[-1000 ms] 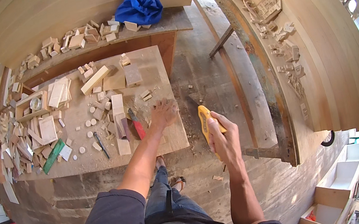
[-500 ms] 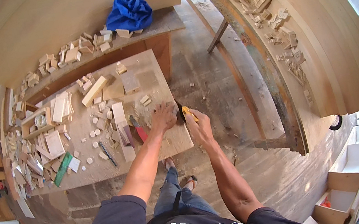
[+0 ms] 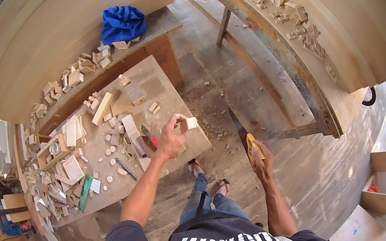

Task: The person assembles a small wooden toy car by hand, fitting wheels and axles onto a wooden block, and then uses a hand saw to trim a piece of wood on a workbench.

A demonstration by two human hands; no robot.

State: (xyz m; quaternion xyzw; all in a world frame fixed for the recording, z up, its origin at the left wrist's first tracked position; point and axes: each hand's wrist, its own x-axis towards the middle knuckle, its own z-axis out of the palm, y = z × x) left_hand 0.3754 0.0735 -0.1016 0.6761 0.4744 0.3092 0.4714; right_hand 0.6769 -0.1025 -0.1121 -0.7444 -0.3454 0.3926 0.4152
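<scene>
My left hand (image 3: 171, 141) grips a small pale wood block (image 3: 192, 122) between thumb and fingers, raised over the right edge of the plywood worktable (image 3: 177, 103). The block's ridged side faces right. Off to the right, beyond the table, my right hand (image 3: 263, 164) is wrapped round the yellow handle of a handsaw (image 3: 252, 144). Its dark blade points away from me over the floor, apart from the block. A red-handled tool (image 3: 153, 139) lies on the table beside my left wrist, partly hidden by it.
Wood offcuts (image 3: 69, 168), round discs, an open wooden box (image 3: 52, 151) and a green strip (image 3: 85, 192) crowd the table's left. A blue cloth bundle (image 3: 123, 24) sits on the far bench. Another bench (image 3: 290, 59) holding wooden pieces stands right. Sawdust and scraps litter the floor.
My left hand has come up off the tabletop with the wood block in its fingers. My right hand has drawn the handsaw away from the table edge, to the right and nearer.
</scene>
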